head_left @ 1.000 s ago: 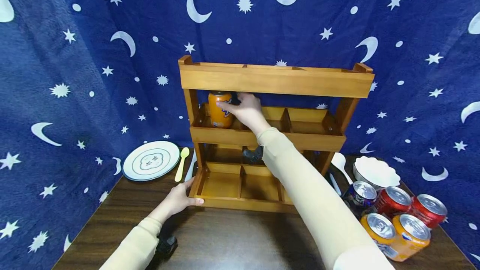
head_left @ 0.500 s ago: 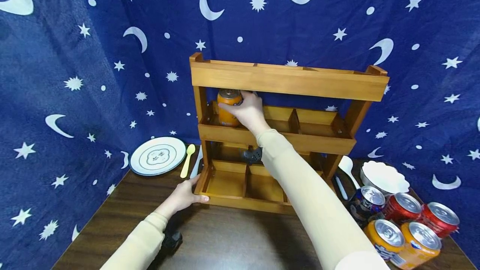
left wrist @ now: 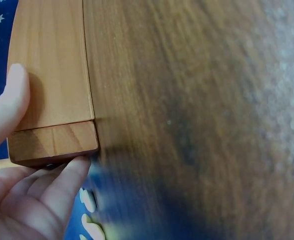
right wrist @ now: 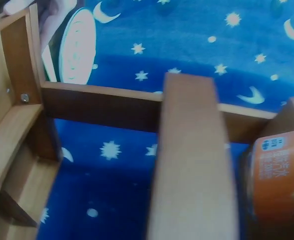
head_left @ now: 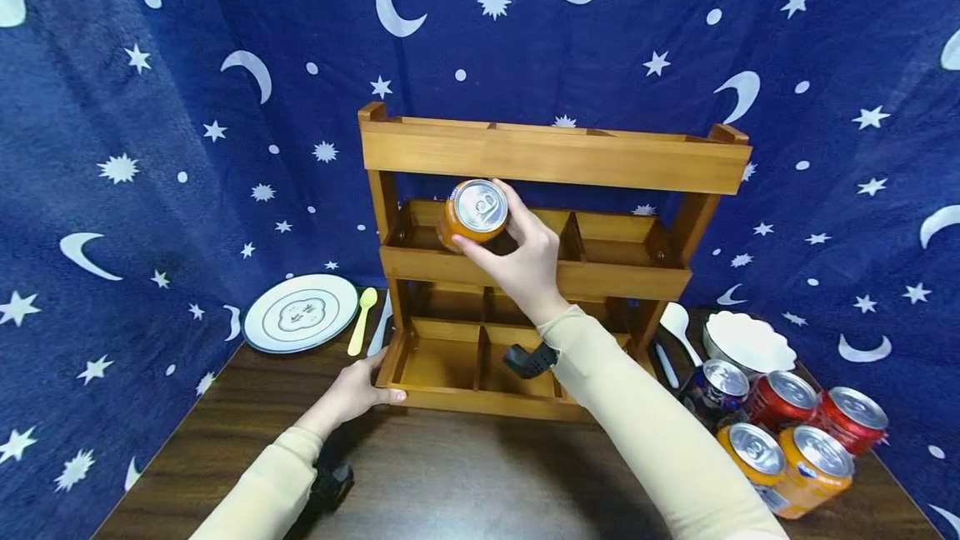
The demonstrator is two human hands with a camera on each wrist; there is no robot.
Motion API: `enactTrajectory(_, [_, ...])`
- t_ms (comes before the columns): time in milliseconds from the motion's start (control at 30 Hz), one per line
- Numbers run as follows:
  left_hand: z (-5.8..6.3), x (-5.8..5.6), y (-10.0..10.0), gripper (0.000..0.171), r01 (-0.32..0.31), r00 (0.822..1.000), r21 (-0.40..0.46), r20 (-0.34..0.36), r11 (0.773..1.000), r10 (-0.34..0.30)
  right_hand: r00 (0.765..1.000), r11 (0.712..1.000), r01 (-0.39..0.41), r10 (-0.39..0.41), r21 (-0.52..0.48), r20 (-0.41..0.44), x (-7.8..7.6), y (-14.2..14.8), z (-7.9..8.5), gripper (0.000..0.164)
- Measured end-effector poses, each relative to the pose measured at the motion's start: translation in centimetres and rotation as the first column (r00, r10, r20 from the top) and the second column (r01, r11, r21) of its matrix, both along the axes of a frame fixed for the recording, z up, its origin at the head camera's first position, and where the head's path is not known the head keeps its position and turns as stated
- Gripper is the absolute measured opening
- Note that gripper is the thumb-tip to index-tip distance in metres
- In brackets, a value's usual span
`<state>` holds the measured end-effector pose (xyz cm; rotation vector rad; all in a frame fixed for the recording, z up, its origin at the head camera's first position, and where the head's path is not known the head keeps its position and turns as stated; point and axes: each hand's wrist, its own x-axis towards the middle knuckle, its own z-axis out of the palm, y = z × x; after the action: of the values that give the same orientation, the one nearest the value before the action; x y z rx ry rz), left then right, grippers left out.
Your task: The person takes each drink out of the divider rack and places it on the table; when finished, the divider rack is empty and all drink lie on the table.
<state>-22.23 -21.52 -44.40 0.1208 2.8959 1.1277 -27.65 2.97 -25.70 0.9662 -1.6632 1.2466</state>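
My right hand (head_left: 531, 261) grips an orange soda can (head_left: 478, 207) between thumb and fingers. Tilted, with its silver lid facing me, the can is in front of the left part of the rack's middle tier. In the right wrist view only the printed side of the can (right wrist: 279, 175) shows, at the right edge. My left hand (head_left: 352, 392) holds the lower left corner of the wooden three-tier rack (head_left: 551, 161). The left wrist view has the thumb on the front board (left wrist: 52, 75) and the other fingers at its end.
Right of the rack stand two orange cans (head_left: 813, 469), two red cans (head_left: 855, 419) and a dark blue can (head_left: 716, 390). Behind them are a white scalloped bowl (head_left: 750, 342) and a white spoon (head_left: 677, 325). At left lie a plate (head_left: 300, 313), a yellow spoon (head_left: 362, 323) and a pale blue utensil (head_left: 381, 327).
My right hand has lifted the orange can out of the middle tier's left compartment, towards me and slightly right, tipping its lid to face me. The left hand keeps its hold on the rack.
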Motion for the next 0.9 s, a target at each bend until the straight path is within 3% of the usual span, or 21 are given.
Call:
enactTrajectory(200, [-0.5,-0.1,0.2,0.091,0.018,1.000,-0.007,-0.010,1.000,-0.018,1.000,1.000,0.002,-0.002,0.007,0.000,5.5,3.6,2.4,0.069])
enactTrajectory(300, [-0.5,-0.1,0.4,0.091,0.024,1.000,-0.001,-0.002,1.000,-0.024,1.000,1.000,0.004,-0.004,0.008,0.016,7.3,6.1,2.7,0.069])
enactTrajectory(400, [-0.3,-0.1,0.4,0.091,0.033,0.999,-0.002,0.004,0.999,-0.033,0.997,1.000,-0.001,0.002,-0.017,0.071,8.6,9.4,2.5,0.067])
enactTrajectory(467, [-0.2,-0.1,0.2,0.092,0.036,0.999,-0.007,0.006,0.999,-0.036,0.990,0.997,-0.044,0.053,-0.070,0.128,9.2,11.8,2.3,0.064])
enactTrajectory(600, [-0.1,-0.2,0.0,0.092,0.036,0.999,-0.018,0.003,0.999,-0.036,0.972,0.993,-0.008,0.036,-0.119,0.233,9.8,16.7,1.4,0.060])
enactTrajectory(667, [-0.1,-0.2,-0.1,0.092,0.044,0.999,-0.022,-0.002,0.999,-0.044,0.956,0.990,0.030,0.011,-0.134,0.293,10.3,19.1,0.8,0.060])
enactTrajectory(800, [0.0,-0.3,0.0,0.092,0.061,0.998,-0.022,-0.005,0.998,-0.061,0.907,0.975,0.208,-0.162,-0.078,0.388,11.9,23.7,-0.4,0.061])
enactTrajectory(833, [0.0,-0.3,0.0,0.093,0.064,0.998,-0.022,-0.003,0.998,-0.064,0.886,0.961,0.270,-0.225,-0.055,0.406,12.4,24.9,-0.7,0.061])
enactTrajectory(900, [0.0,-0.3,0.0,0.092,0.065,0.998,-0.022,-0.003,0.998,-0.065,0.821,0.912,0.411,-0.376,0.014,0.430,13.3,26.8,-1.3,0.060])
